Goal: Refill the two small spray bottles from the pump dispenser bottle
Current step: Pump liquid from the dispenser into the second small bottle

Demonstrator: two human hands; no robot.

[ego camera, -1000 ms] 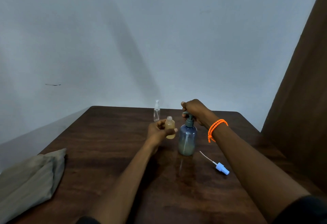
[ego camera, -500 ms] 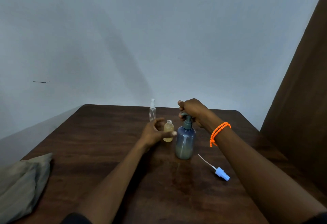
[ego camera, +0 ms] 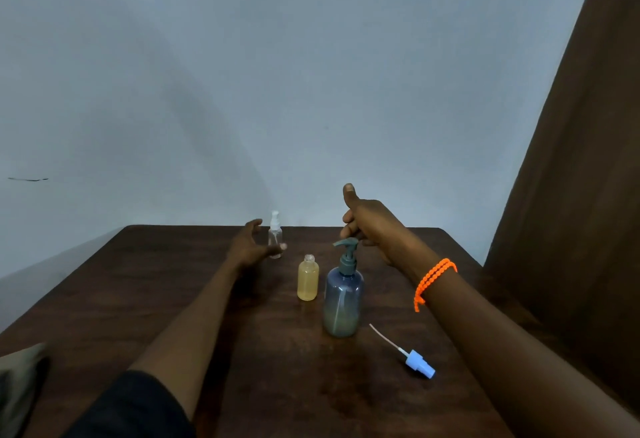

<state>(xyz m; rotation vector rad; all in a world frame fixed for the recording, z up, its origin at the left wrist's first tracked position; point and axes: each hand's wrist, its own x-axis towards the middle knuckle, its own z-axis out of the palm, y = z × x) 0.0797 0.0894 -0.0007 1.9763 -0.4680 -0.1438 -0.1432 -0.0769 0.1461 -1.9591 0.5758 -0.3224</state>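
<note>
A small uncapped bottle (ego camera: 307, 280) full of yellowish liquid stands on the dark wooden table (ego camera: 145, 292). Right beside it stands the blue-grey pump dispenser bottle (ego camera: 343, 302), liquid low in its base. My right hand (ego camera: 367, 224) hovers just behind and above the pump head, fingers curled, thumb up, holding nothing. A clear small spray bottle (ego camera: 275, 234) with its white sprayer on stands farther back. My left hand (ego camera: 252, 245) is spread open next to it, thumb tip in front of its base. A blue spray cap (ego camera: 419, 365) with its dip tube lies at the front right.
A folded grey-green cloth (ego camera: 17, 382) lies at the table's near left corner. A brown curtain (ego camera: 575, 195) hangs along the right side. A pale wall stands behind the table's far edge.
My left hand set the yellow bottle down beside the dispenser and moved back to the clear spray bottle. My right hand lifted off the pump head.
</note>
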